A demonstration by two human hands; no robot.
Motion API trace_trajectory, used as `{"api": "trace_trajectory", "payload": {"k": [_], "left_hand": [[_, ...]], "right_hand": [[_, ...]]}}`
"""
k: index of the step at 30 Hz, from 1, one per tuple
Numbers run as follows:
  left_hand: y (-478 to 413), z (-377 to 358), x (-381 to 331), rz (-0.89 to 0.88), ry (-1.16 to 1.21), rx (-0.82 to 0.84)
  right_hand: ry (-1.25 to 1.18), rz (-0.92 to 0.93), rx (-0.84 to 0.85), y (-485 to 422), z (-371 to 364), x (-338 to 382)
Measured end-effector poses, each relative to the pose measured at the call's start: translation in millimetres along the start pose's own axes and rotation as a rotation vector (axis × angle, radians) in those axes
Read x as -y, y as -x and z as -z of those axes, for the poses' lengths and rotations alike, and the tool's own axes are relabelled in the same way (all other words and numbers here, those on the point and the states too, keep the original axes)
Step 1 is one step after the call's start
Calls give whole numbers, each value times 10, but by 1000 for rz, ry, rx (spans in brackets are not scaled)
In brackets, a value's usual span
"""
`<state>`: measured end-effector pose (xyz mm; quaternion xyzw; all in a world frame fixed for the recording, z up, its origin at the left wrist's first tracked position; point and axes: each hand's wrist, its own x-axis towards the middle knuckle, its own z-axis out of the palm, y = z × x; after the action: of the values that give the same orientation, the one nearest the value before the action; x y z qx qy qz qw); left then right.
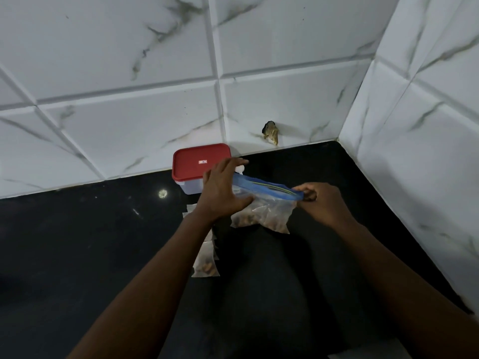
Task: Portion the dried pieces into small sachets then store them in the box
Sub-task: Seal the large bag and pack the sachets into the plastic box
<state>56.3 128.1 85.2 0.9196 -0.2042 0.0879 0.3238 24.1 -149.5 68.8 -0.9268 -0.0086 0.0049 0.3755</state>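
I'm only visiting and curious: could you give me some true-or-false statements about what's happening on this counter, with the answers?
1. The left hand and right hand both hold the zip bag. True.
2. The box stands open with its lid off. False: the red lid is on it.
3. The bag's zip strip is green. False: it is blue.
4. A filled sachet lies on the black counter by the left forearm. True.

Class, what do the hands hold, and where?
Both hold the zip bag by its blue top edge: left hand at one end, right hand pinching the other.
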Motion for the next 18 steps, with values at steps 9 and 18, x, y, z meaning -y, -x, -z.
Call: {"api": "trace_trajectory", "payload": {"k": [9,18], "left_hand": [[-304,-194,-442,-184,-110,186],[-376,-106,-385,-134,80,265]], "right_hand": [[-283,56,-38,-59,4,267],[-522,-55,-3,56,-156,155]]}}
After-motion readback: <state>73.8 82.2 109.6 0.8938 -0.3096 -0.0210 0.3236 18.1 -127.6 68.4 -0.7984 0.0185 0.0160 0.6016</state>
